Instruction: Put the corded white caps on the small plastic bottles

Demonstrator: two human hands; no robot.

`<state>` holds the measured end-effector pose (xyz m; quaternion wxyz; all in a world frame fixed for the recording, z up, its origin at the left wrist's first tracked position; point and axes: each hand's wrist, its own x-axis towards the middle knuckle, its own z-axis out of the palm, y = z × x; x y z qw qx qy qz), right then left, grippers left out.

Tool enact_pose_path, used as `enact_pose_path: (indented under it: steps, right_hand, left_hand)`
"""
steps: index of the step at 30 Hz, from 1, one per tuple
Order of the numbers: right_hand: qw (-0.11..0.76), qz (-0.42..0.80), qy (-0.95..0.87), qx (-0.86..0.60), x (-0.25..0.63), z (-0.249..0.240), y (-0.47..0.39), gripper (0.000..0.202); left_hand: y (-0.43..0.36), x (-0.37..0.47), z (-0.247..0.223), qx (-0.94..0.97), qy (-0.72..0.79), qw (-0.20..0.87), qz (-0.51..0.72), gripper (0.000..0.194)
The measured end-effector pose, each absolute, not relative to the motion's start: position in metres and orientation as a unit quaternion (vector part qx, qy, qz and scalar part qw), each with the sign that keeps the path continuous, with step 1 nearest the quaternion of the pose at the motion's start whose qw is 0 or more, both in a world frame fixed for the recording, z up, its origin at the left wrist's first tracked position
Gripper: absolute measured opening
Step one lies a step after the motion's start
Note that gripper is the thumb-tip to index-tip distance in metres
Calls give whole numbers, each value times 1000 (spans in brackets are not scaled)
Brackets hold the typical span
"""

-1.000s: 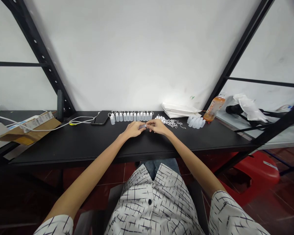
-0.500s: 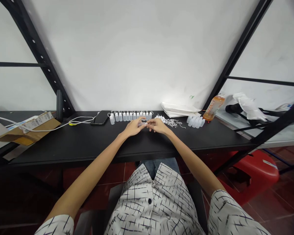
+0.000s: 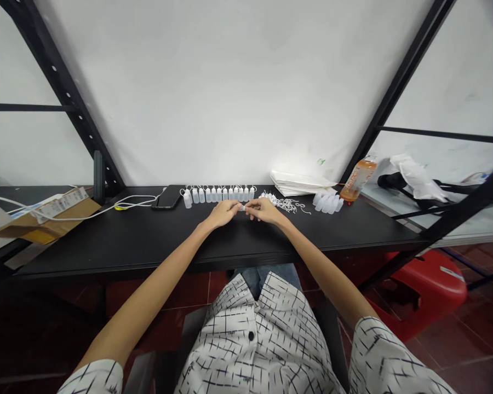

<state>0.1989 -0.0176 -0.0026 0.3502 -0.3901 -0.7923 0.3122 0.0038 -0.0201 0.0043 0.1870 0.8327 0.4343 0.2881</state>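
Between my two hands, above the black desk [image 3: 156, 241], is a small translucent plastic bottle [image 3: 241, 207], mostly hidden by the fingers. My left hand [image 3: 223, 214] wraps its fingers and thumb around the bottle. From the other side, the fingertips of my right hand [image 3: 265, 209] pinch its white end; whether that is a cap or the bottle's neck is too small to tell. Behind my hands stands a row of several small capped bottles [image 3: 213, 195] with white string loops. Right of my right hand lie a heap of white caps [image 3: 268, 197] and loose white strings [image 3: 288, 205].
Several small bottles [image 3: 327, 203] lie clustered at the right, near an orange drink bottle [image 3: 358, 179]. White paper sheets [image 3: 299, 183] rest against the wall. At the left are a phone [image 3: 167, 198], a white cable [image 3: 107, 209] and an opened cardboard box [image 3: 66, 216].
My left hand's fingers, spread around the bottle before, have closed in on it, covering more of it. My right hand stays in nearly the same place.
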Motion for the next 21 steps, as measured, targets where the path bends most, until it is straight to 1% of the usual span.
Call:
enact_pose_path:
  steps: [12,17,21]
  right_hand:
    - [359,309,-796,-376,200,-5,-17,34]
    - [382,333,-773,-382,199,-5,-17,36]
    - [391,364,-755,-380,198,-7,-16,37]
  left_hand:
    - [-19,5,2,826,411,227,311,38]
    - [-15,5,-1,831,395,231,316,33]
    - [-12,4,-5,837,391,212,318,28]
